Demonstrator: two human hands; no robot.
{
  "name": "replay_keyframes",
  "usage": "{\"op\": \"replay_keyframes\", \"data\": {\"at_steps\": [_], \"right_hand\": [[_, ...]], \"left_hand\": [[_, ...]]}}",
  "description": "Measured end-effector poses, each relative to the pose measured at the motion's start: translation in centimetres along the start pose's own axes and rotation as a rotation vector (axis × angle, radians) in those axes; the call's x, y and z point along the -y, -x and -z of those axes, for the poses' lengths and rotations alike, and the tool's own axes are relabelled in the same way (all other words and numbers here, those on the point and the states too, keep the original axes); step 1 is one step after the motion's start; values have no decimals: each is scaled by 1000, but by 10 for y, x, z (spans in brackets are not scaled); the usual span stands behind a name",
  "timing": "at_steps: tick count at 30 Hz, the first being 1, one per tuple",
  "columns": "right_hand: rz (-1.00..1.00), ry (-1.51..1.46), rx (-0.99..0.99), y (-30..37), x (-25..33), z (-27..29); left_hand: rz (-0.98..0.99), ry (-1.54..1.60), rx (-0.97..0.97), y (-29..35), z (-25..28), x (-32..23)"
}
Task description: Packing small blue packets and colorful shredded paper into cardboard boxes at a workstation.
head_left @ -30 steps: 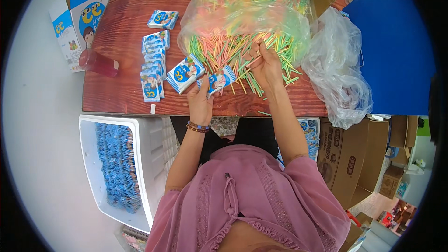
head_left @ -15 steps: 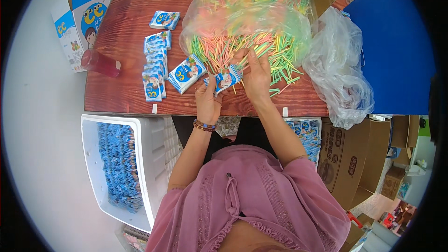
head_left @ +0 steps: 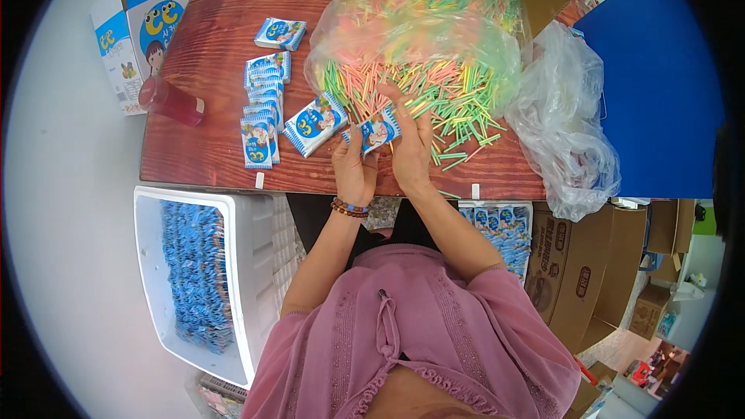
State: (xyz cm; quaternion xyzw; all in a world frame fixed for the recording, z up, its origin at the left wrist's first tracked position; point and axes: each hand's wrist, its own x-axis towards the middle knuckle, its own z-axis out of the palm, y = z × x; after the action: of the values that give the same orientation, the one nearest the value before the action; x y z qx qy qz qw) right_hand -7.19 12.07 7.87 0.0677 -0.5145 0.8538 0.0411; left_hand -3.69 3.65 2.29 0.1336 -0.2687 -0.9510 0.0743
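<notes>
My left hand [head_left: 355,176] is closed on the lower left corner of a small blue-and-white snack packet [head_left: 380,133], pinching it just above the table's front edge. My right hand [head_left: 411,151] meets the packet's right edge, its fingers bent around that side and reaching past the top. Whether a stick lies between those fingers is too small to tell. A larger blue-and-white packet [head_left: 315,122] rests on the table beside the left fingertips. Beyond both hands, thin pink, yellow and green sticks [head_left: 458,101] spill from a big clear plastic bag [head_left: 419,27].
A row of packets [head_left: 262,120] overlaps on the wooden table [head_left: 206,46], left of the hands. Further left stand a pink-red bottle [head_left: 172,102] and printed boxes [head_left: 151,19]. Crumpled clear plastic [head_left: 563,124] lies right. Below are a white foam bin [head_left: 252,264] and cardboard boxes [head_left: 586,271].
My right hand has come back from the sticks, down and left, to the small packet's right side. My left hand still holds the packet and has shifted slightly right.
</notes>
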Motion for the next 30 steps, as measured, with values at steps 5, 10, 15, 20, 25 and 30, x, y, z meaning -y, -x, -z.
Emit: {"op": "replay_keyframes", "data": {"at_steps": [5,10,15,20,25,30], "right_hand": [[10,-175,54,-8,-6,13],[105,373,228,3,1,6],[-90,385,257,-18,18,70],[-78,1287,694,-14,58,153],[87,1590,818,-2,51,154],[120,1736,854,-9,47,144]], "left_hand": [[3,25,24,-3,6,4],[5,46,91,-6,10,3],[38,82,62,-2,20,-9],[39,173,40,3,27,-9],[80,190,68,5,29,-5],[69,160,28,11,18,-12]]}}
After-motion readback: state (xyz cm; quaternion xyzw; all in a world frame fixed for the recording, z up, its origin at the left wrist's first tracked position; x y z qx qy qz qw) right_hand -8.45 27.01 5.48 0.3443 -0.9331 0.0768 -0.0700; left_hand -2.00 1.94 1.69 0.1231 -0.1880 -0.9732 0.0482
